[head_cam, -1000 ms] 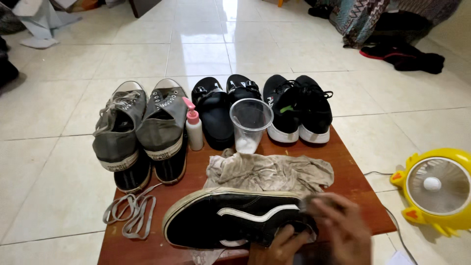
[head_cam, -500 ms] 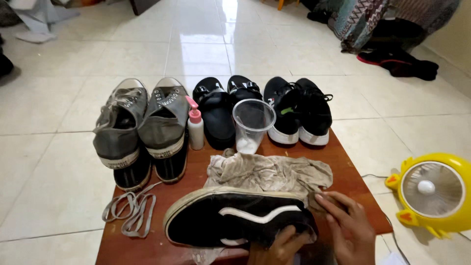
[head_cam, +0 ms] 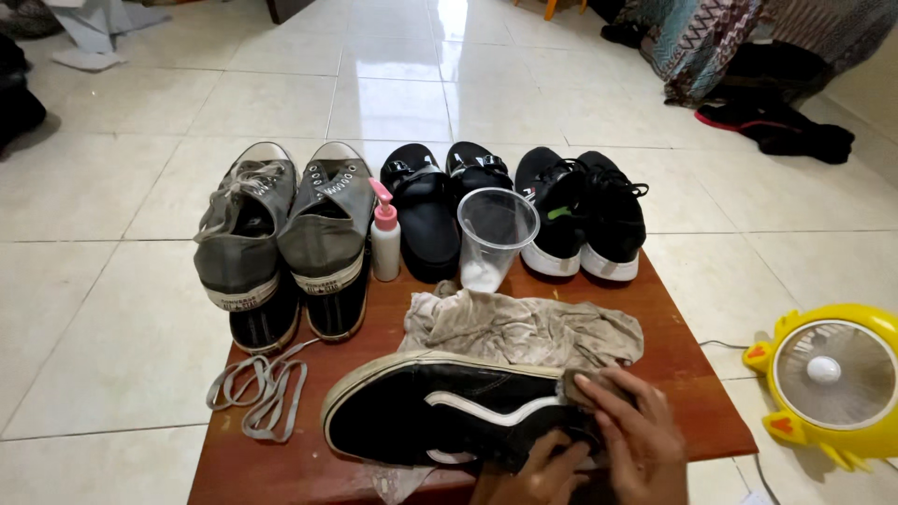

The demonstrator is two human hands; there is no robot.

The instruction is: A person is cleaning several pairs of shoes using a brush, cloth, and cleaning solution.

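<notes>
Black skate shoe (head_cam: 449,421) lies sideways; left hand (head_cam: 538,477) grips its heel, right hand (head_cam: 636,435) presses a scrubber (head_cam: 575,385) against the heel; scrubbing step.

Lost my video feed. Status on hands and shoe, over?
Right hand rubbing heel of black low-top shoe with white stripe. Left hand steadying it below. Crumpled grey rag lies just behind.

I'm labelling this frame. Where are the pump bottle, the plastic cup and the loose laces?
pump bottle (head_cam: 385,245), head view, on its white body.
plastic cup (head_cam: 494,238), head view, on its clear wall.
loose laces (head_cam: 262,393), head view, on the grey bundle's middle.
</notes>
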